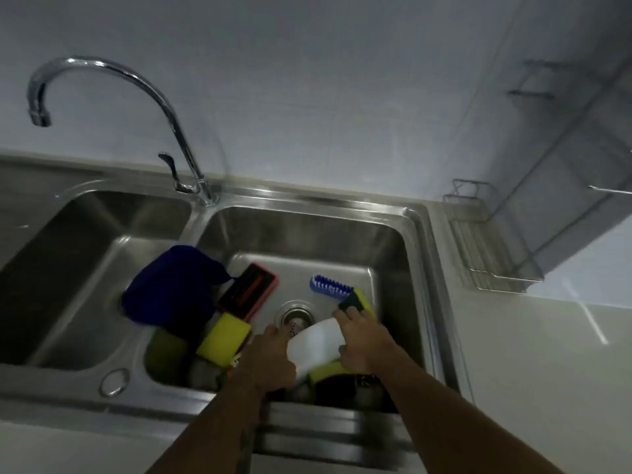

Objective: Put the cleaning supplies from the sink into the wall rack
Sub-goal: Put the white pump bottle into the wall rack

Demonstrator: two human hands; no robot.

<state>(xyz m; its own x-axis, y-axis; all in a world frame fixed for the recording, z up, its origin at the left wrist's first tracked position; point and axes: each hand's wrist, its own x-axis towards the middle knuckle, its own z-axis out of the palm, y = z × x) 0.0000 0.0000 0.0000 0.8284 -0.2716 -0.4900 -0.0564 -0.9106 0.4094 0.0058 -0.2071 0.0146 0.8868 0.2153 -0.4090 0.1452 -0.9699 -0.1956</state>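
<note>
Here both my hands are down in the right sink basin (393, 241): my left hand (270, 357) and right hand (362, 340) clasp a white bottle (316, 340) beside the drain (295, 316). Sponges, a blue brush (330, 285) and a blue cloth (171, 289) lie around; the wall rack (496, 254) hangs right.

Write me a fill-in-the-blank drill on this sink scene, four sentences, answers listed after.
1. Both hands, the left hand and the right hand, are on a ____ bottle.
2. The wire wall rack hangs to the ____ of the sink.
3. The cloth draped over the divider between the basins is dark ____.
4. The brush beyond the drain has ____ bristles.

Missing words: white; right; blue; blue
</note>
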